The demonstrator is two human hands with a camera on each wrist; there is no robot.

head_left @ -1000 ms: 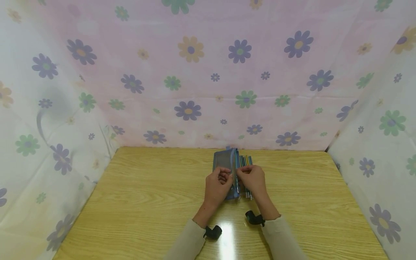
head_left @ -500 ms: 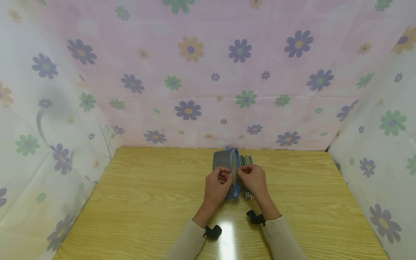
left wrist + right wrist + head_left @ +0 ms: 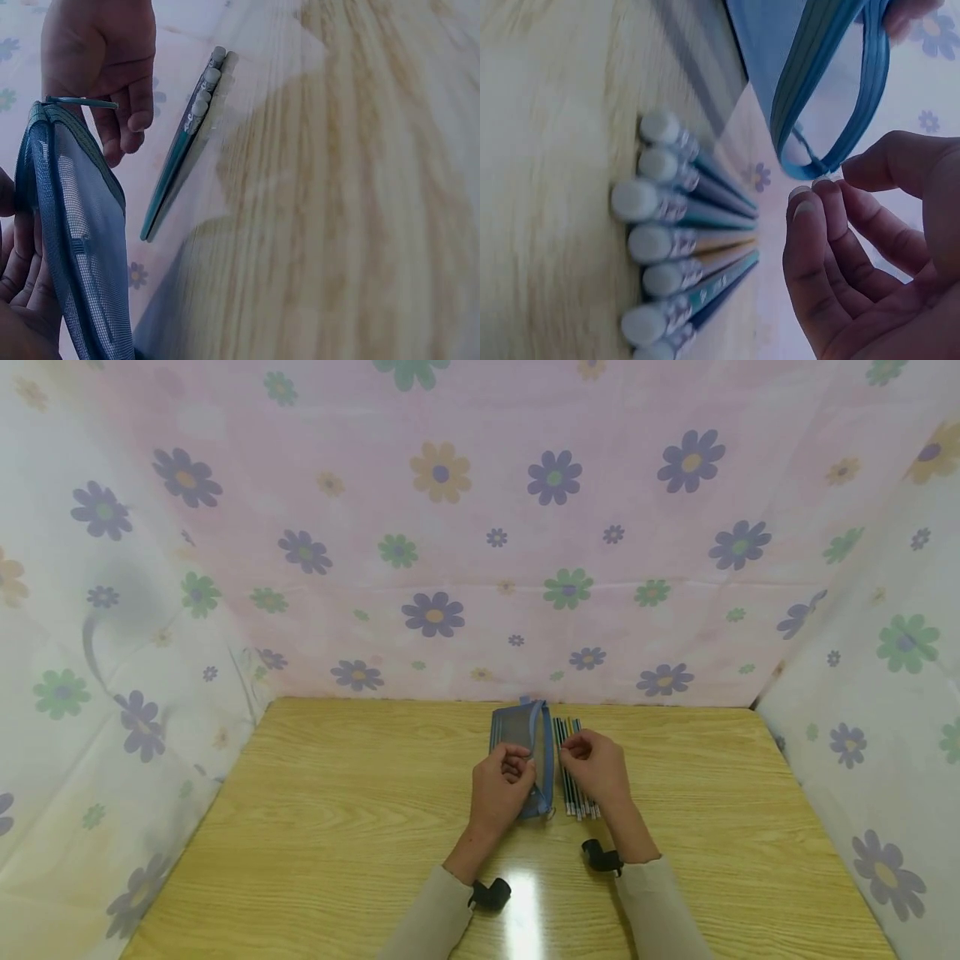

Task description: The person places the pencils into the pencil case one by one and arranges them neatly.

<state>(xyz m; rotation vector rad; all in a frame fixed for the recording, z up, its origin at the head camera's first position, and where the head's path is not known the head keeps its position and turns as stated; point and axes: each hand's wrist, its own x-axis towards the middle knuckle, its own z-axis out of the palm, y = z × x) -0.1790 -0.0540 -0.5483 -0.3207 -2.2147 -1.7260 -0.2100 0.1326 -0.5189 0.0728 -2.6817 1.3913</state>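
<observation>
A blue mesh zip pouch [image 3: 516, 727] lies on the table with its zip spread apart. My left hand [image 3: 501, 789] pinches the pouch's near zip edge between thumb and fingers; the left wrist view shows the mesh pouch [image 3: 101, 232] rising beside those fingers. To the right of the pouch lies a row of pencils [image 3: 573, 802] with white erasers towards me. Over the pencils is my right hand [image 3: 602, 770], fingers loosely bent and holding nothing. In the right wrist view its fingertips [image 3: 810, 204] overlap the end of the pouch's zip.
The wooden table [image 3: 345, 827] reaches back to a flowered cloth [image 3: 480, 527] that also hangs on both sides. A black wrist camera [image 3: 491, 894] sits at my left cuff, another black wrist camera [image 3: 602, 857] at my right cuff.
My right hand has let go of the pouch's right zip edge and moved right, over the pencils. My left hand keeps its pinch, and the pouch mouth now gapes wider.
</observation>
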